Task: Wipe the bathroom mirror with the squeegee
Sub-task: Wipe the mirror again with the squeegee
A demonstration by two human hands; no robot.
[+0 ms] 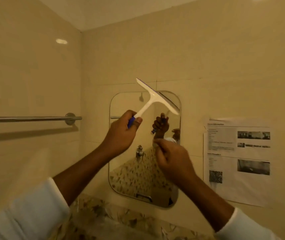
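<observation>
In the head view I see a rounded rectangular frameless wall mirror [131, 153] fixed on the far cream tiled wall [207, 58], a little right of the corner. My left hand [121, 134] is raised in front of the mirror's left edge, and its fingers are curled tight around the blue grip of a white plastic squeegee with a T-shaped head [155, 97], with the thumb pressed along the handle near the place where blue becomes white. The squeegee is tilted: its blade runs from upper left, above the mirror's top edge, down to the right, where its lower end lies over the upper right corner of the glass; I cannot tell if the blade really touches the glass. My right hand [171, 158] is lower, in front of the middle of the mirror, with fingers bent loosely inward; something pale shows at the fingertips, but it is blurred and I cannot tell if they pinch it. Both forearms come from white sleeves [34, 210] near the bottom. On the left wall there is a chrome metal towel bar [31, 118]. To the right of the mirror a white printed paper sheet with small photos [238, 160] sticks on the wall. Below the mirror I see a band of mottled brown mosaic tiles [103, 217].
</observation>
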